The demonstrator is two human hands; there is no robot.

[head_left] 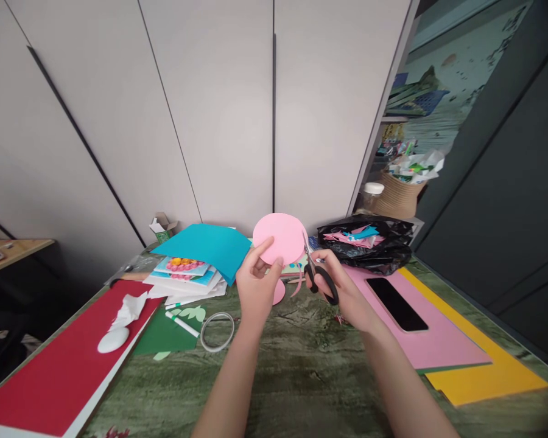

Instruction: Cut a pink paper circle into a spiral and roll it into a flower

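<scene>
Between its thumb and fingers, my left hand [259,289] pinches a round pink paper piece [283,234], held up above the table. My right hand [342,286] grips black-handled scissors [322,277], whose blades point up along the right edge of the pink piece. A thin curled pink strip [298,283] hangs below the blades. Under my left hand, partly hidden by it, another rounded pink paper piece [279,292] lies on the table.
Left of my hands are blue sheets [205,243], red paper [68,359], green paper [164,331] and a tape roll [217,332]. On the right lie a phone [396,304], pink and yellow sheets [497,383], and a black bag [393,237] holding paper scraps. Cabinet doors [237,109] stand behind.
</scene>
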